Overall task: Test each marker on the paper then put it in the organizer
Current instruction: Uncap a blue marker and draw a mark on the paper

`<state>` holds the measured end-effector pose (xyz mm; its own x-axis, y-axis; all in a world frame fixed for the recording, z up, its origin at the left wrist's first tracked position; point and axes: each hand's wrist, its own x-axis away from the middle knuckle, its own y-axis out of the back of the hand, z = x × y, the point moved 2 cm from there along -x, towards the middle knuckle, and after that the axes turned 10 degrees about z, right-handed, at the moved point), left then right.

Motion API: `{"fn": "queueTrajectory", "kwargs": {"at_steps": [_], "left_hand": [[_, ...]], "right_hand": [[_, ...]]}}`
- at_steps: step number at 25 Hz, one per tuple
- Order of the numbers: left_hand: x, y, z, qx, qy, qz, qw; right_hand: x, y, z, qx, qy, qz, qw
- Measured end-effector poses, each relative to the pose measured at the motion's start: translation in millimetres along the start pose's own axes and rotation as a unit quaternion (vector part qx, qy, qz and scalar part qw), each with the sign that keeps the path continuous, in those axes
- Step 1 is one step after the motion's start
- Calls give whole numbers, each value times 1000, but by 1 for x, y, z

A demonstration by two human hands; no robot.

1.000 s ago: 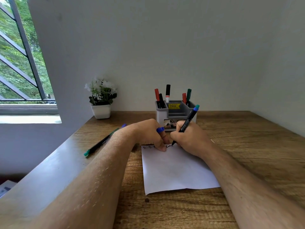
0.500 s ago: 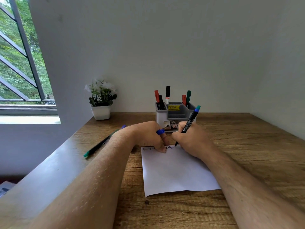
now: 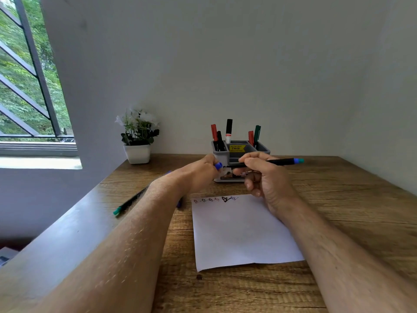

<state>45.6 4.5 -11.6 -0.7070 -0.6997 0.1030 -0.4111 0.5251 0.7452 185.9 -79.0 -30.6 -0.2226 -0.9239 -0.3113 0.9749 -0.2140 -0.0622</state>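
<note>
Here, left of the grey desk organizer (image 3: 240, 152), a teal-capped marker (image 3: 129, 202) lies loose near the wooden desk's (image 3: 338, 222) window-side edge, where a nudge could roll it off. In front of the organizer the left hand (image 3: 200, 175) pinches a blue cap (image 3: 218, 166) while the right hand (image 3: 266, 177) grips the slim black marker (image 3: 268, 162) mid-barrel, held level, tip toward the cap. Light, rigid and smooth, it is probably best held at the barrel. Below the organizer lies the scribbled paper (image 3: 243, 233); to its right, bare desk gives room.
</note>
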Motion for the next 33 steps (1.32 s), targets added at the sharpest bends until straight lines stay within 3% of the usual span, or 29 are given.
{"fn": "queueTrajectory", "kwargs": {"at_steps": [20, 28, 33], "left_hand": [[1, -1, -6, -36, -28, 11, 999], [-1, 8, 2, 50, -96, -43, 993], [-3, 5, -1, 38, -136, -86, 986]], "right_hand": [[-1, -2, -3, 21, -6, 4, 1000], [-7, 6, 0, -33, -8, -52, 998], [-3, 0, 1, -83, -28, -24, 996]]}}
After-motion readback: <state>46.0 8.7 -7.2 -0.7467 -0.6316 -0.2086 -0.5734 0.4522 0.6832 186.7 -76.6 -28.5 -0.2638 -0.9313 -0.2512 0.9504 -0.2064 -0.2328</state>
